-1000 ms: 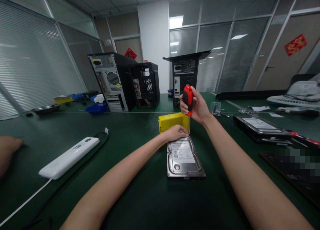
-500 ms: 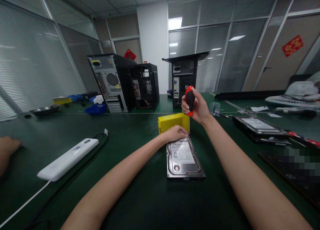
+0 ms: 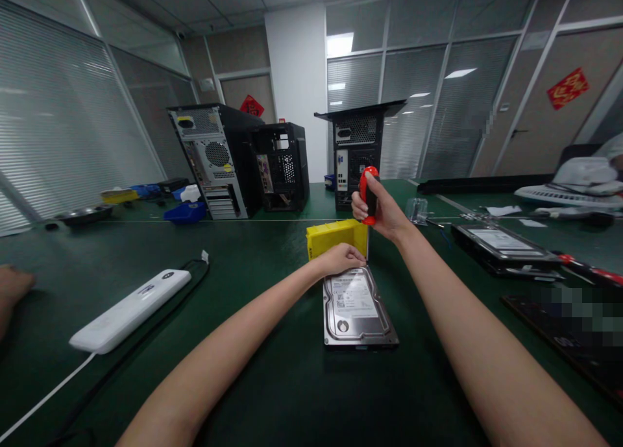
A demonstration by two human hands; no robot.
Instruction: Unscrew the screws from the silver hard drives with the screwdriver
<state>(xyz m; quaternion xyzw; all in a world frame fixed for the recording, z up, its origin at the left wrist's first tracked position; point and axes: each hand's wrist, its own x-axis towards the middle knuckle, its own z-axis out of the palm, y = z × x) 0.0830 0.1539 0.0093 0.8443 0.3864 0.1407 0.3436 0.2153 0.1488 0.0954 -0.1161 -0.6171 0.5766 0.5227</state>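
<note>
Now the right hand (image 3: 387,215) is up, fingers wrapped firmly round the red-and-black screwdriver (image 3: 372,197), handle held upright above and slightly right of the left hand (image 3: 342,259). Down low, that left hand sits at the far end of the silver hard drive (image 3: 359,307), fingers bunched together; whether they pinch anything, I can't tell. The drive lies flat, label up, just on the near side of those fingers. Right behind the left hand stands the yellow box (image 3: 333,237). Well left of both hands lies the white power strip (image 3: 131,311); off to their right, a second drive (image 3: 503,241).
</note>
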